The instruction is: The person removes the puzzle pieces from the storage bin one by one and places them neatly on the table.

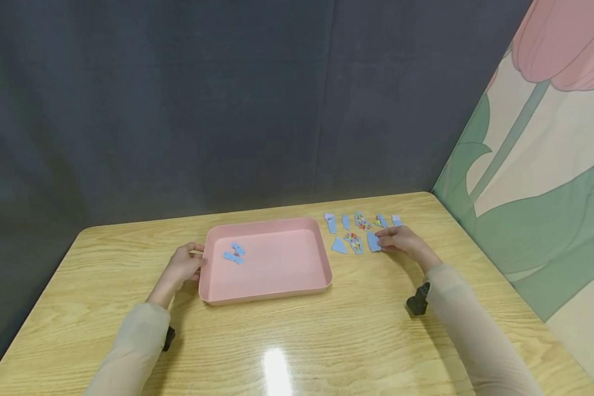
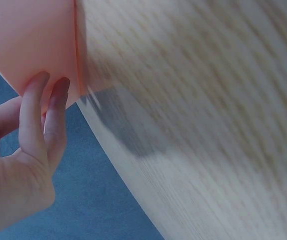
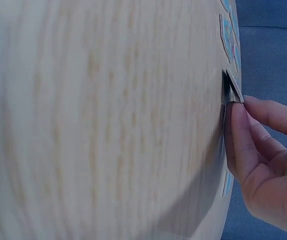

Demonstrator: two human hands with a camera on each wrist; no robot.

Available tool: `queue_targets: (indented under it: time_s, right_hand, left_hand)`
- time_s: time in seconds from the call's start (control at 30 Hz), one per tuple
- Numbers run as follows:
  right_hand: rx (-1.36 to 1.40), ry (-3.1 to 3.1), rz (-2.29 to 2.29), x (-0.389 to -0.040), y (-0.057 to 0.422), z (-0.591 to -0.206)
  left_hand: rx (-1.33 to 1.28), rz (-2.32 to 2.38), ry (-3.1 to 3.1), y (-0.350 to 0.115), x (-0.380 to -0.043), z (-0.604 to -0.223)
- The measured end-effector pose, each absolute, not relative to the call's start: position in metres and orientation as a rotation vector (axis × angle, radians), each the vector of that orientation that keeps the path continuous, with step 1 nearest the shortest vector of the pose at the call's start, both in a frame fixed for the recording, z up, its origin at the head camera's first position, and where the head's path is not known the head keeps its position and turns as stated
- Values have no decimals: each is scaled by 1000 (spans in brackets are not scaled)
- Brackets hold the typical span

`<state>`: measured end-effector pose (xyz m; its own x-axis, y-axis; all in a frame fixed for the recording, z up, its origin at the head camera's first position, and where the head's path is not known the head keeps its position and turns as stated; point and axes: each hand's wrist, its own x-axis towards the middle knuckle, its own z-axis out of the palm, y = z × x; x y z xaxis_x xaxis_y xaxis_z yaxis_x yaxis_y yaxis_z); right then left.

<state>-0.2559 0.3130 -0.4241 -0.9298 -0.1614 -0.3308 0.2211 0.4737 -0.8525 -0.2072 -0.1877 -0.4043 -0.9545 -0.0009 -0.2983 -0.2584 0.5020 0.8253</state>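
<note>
In the head view, my left hand (image 1: 182,265) is at the left side of a shallow pink tray (image 1: 267,297). Its bent fingers (image 2: 32,117) grip the wall there, two of them against the outside and another up at the rim. Over to the right, my right hand (image 1: 401,242) pinches a flat blue puzzle piece (image 1: 373,242) between thumb and fingertips. The right wrist view shows that piece (image 3: 235,86) tilted, one edge raised from the wood. Two blue pieces (image 1: 238,249) lie close together in the tray's left part.
Several more blue pieces, some with multicoloured patches (image 1: 362,221), lie in two rough rows right of the tray on the wooden table (image 1: 297,341). A dark curtain (image 1: 203,110) hangs behind the table's back edge. A flower-painted wall (image 1: 549,220) runs along the right side.
</note>
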Motion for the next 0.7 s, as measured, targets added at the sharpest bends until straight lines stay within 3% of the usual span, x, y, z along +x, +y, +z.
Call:
queue_targets:
  time_s: [0.4, 0.7]
  right_hand:
    - [17, 2381, -1447, -254, 314, -415]
    - [-77, 2398, -1440, -256, 269, -396]
  left_hand:
    - [-184, 1486, 2462, -192, -210, -404]
    - [-227, 1457, 2471, -188, -208, -403]
